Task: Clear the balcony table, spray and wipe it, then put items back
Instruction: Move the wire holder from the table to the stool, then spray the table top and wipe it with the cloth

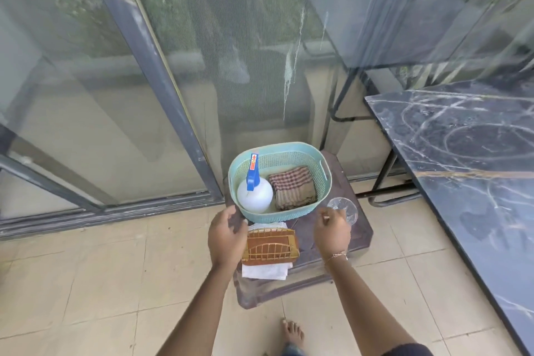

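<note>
Nearest us, at six o'clock, our left hand (pixel 228 235) and right hand (pixel 332 230) hover half-curled and empty over the low stool (pixel 358 228). On it lie the gold napkin holder (pixel 270 246) over white napkins (pixel 264 271), a clear glass (pixel 345 208) near the two o'clock corner, and at twelve the teal basket (pixel 323 170) with the spray bottle (pixel 254 191) and checked cloth (pixel 293 186) inside. At three o'clock the marble table (pixel 462 153) is bare, so we judge clearing done and spraying next. Room to move lies at nine o'clock; the glass door (pixel 115 95) closes off twelve.
</note>
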Tool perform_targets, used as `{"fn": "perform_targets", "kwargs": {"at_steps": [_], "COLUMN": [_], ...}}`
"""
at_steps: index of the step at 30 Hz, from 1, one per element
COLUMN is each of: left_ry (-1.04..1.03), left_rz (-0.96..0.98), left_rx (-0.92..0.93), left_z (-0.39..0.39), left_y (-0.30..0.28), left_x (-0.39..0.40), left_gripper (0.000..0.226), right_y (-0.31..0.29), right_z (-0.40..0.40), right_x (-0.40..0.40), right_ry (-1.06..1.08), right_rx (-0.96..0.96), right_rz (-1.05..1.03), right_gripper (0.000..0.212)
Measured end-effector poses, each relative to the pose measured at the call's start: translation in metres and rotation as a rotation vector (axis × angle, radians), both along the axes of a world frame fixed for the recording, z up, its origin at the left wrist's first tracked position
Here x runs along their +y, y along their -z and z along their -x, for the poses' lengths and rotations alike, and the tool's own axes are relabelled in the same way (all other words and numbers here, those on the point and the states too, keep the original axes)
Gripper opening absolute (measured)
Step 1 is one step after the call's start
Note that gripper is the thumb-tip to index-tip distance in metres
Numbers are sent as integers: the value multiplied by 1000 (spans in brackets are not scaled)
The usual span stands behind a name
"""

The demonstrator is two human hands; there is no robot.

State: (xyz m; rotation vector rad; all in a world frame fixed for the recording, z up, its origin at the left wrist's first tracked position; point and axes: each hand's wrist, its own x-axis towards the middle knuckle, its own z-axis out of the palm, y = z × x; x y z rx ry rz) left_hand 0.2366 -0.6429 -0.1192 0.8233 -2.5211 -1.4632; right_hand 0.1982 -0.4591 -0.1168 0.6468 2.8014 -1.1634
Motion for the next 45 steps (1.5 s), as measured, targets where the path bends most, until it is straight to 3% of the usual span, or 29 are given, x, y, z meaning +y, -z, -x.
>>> {"fn": "perform_targets", "kwargs": {"at_steps": [5,11,17,22,27,32,34,39,42,45], "left_ry": [228,300,157,87,-20,-58,-77,-23,26,91], "left_rz": [-34,5,-149,-190,-209,-252,-258,-265,-282,-287], "left_rx": [19,13,-3,43,37,-25,-33,28,113,173], "left_z": [34,63,89,115,131,143,145,148,155,161], "left_y": [-21,-5,10,8,3,4,1,-17,-43,-77], "left_x": [-4,-6,4,13,19,23,24,24,30,45], "left_gripper": [78,73,76,61,43,19,21,32,42,35], "right_y": [-30,-6,39,57,64,59,49,14,-24,-69], "right_z": [44,106,144,175,186,189,189,190,186,181], "right_x": [-6,-24,-30,-30,-31,-38,-40,-37,-23,1], "right_ry": [-184,-434,-729,-1043,-1170,-1212,-1233,-1156,-977,-676], "right_rx": [102,-46,-164,-239,-241,-191,-217,-467,-423,-359], "right_rz": [-32,-84,-287,-572,-799,-936,-975,-682,-471,-200], "right_gripper": [18,22,38,48,56,38,34,33,36,33]}}
